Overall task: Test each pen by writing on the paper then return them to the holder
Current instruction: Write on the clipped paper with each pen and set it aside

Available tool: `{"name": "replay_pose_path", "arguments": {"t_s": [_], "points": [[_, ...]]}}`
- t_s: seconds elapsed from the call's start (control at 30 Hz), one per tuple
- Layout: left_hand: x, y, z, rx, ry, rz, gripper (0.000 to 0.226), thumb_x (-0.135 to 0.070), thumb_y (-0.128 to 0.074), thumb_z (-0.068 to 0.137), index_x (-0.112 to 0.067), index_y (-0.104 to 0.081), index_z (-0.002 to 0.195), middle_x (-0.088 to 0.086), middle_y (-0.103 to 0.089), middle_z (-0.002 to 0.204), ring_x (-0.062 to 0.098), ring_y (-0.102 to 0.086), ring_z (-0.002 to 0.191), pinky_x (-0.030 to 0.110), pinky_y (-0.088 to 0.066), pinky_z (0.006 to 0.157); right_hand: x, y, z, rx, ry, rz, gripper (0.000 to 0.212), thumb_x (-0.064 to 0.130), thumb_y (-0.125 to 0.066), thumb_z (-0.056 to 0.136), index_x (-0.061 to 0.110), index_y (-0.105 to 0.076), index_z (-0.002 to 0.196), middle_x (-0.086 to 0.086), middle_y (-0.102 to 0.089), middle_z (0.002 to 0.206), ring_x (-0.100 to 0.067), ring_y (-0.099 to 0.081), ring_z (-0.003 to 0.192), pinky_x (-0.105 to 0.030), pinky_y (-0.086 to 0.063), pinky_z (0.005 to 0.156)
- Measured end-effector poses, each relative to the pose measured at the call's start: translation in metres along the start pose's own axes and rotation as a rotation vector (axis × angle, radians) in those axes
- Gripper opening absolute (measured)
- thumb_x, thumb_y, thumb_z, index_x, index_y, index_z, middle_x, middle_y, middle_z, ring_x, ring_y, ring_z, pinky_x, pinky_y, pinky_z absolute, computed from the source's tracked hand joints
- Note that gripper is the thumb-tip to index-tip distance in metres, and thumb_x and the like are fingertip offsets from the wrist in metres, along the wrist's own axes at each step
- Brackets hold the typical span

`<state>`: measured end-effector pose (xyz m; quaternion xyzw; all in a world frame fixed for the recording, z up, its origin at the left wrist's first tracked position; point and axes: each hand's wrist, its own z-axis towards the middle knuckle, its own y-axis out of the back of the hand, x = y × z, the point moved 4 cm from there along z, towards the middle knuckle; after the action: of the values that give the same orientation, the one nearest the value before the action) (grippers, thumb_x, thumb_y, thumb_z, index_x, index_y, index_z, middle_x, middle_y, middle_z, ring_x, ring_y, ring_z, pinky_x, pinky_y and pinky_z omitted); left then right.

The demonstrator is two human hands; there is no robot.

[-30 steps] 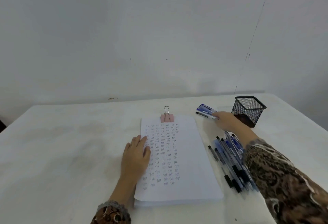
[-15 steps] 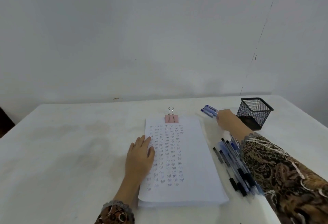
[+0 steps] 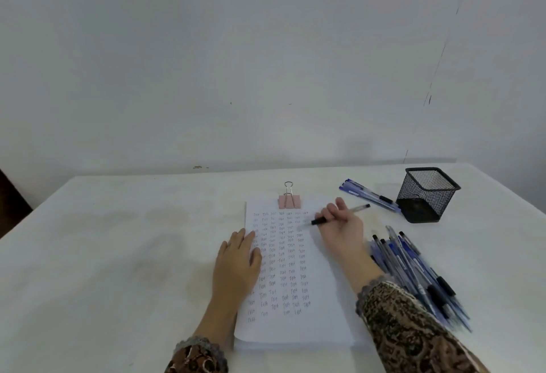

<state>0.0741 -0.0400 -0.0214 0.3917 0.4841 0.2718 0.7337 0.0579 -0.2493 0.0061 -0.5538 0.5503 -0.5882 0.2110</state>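
1. Pen is pinched in my right hand, over the paper.
2. My left hand lies flat, holding the paper down.
3. I should press lightly in a blank spot.

Left hand flat, right hand gripping

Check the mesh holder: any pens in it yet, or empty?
Looks empty. The mesh holder stands upright with nothing sticking above its rim; pens lie on the table beside it. Its dark bottom is not fully visible.
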Motion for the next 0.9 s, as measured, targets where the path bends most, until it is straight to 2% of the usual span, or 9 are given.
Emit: {"name": "replay_pose_path", "arguments": {"t_s": [0.03,0.07,0.13,0.2,0.4,0.53,0.67,0.8,0.9], "points": [[0.001,0.0,0.0,-0.001,-0.001,-0.003,0.056,-0.038,-0.024,0.09,-0.016,-0.037,0.139,0.002,-0.031,0.149,0.015,-0.022,0.14,0.028,-0.009,0.115,-0.003,0.009,0.001,-0.019,0.012,0.071,0.012,0.01,-0.054,0.07,0.016,-0.044,0.072,0.0,-0.035,0.056,-0.016,-0.032,0.046,-0.028,-0.031,0.059],[0.0,0.0,0.0,-0.006,-0.002,-0.009,0.056,-0.039,-0.023,0.09,-0.016,-0.038,0.139,0.002,-0.032,0.148,0.015,-0.023,0.139,0.029,-0.009,0.115,-0.005,0.014,0.001,-0.033,0.019,0.122,0.021,0.032,-0.051,0.082,0.019,-0.043,0.068,0.001,-0.033,0.055,-0.016,-0.029,0.047,-0.027,-0.027,0.057],[0.0,0.001,-0.001,-0.019,-0.009,-0.02,0.057,-0.039,-0.024,0.089,-0.015,-0.039,0.138,0.003,-0.033,0.148,0.016,-0.024,0.139,0.029,-0.01,0.114,-0.006,0.021,0.0,-0.043,0.0,0.133,0.056,0.072,-0.039,0.079,0.019,-0.039,0.06,0.002,-0.03,0.053,-0.016,-0.025,0.048,-0.028,-0.022,0.057],[0.001,0.0,0.0,-0.026,-0.018,-0.013,0.049,-0.034,-0.03,0.094,-0.015,-0.038,0.139,0.003,-0.032,0.148,0.016,-0.023,0.14,0.028,-0.008,0.114,-0.005,0.019,-0.002,-0.014,-0.007,0.151,0.065,0.081,-0.038,0.072,0.019,-0.034,0.055,0.003,-0.026,0.052,-0.016,-0.022,0.048,-0.028,-0.02,0.056],[0.0,0.001,0.0,-0.049,-0.027,-0.022,0.045,-0.031,-0.033,0.097,-0.016,-0.037,0.139,0.002,-0.031,0.149,0.014,-0.022,0.139,0.027,-0.007,0.114,-0.004,0.02,-0.003,-0.016,0.023,0.173,0.045,0.058,-0.046,0.058,0.018,-0.029,0.046,0.003,-0.02,0.045,-0.015,-0.019,0.041,-0.026,-0.017,0.05],[0.0,0.001,0.0,-0.052,-0.027,-0.018,0.044,-0.027,-0.037,0.097,-0.016,-0.036,0.14,0.001,-0.03,0.15,0.014,-0.02,0.14,0.027,-0.007,0.115,-0.002,0.016,-0.004,0.013,0.047,0.15,0.051,0.064,-0.054,0.06,0.018,-0.035,0.05,0.004,-0.025,0.046,-0.014,-0.023,0.041,-0.025,-0.022,0.049],[0.0,0.001,0.0,-0.061,-0.037,-0.025,0.044,-0.028,-0.034,0.097,-0.015,-0.037,0.139,0.002,-0.031,0.149,0.015,-0.022,0.14,0.025,-0.006,0.114,0.002,0.011,0.003,0.014,0.096,0.055,0.039,0.047,-0.043,0.093,0.014,-0.054,0.076,0.005,-0.047,0.05,-0.01,-0.044,0.042,-0.02,-0.037,0.056],[-0.002,0.003,-0.001,-0.06,-0.038,-0.021,0.06,-0.038,-0.021,0.086,-0.014,-0.039,0.138,0.003,-0.034,0.148,0.016,-0.023,0.139,0.019,0.0,0.107,0.004,0.014,0.017,-0.047,0.082,-0.093,0.066,0.059,-0.019,0.095,0.011,-0.064,0.092,-0.001,-0.068,0.065,-0.013,-0.058,0.056,-0.023,-0.05,0.061],[-0.002,0.002,-0.001,-0.064,-0.038,-0.021,0.065,-0.043,-0.015,0.085,-0.015,-0.04,0.138,0.003,-0.035,0.147,0.016,-0.024,0.139,0.019,0.0,0.106,0.004,0.011,0.018,-0.028,0.066,-0.173,0.048,0.047,-0.036,0.096,0.007,-0.061,0.086,-0.005,-0.068,0.069,-0.013,-0.066,0.056,-0.019,-0.056,0.056]]}}
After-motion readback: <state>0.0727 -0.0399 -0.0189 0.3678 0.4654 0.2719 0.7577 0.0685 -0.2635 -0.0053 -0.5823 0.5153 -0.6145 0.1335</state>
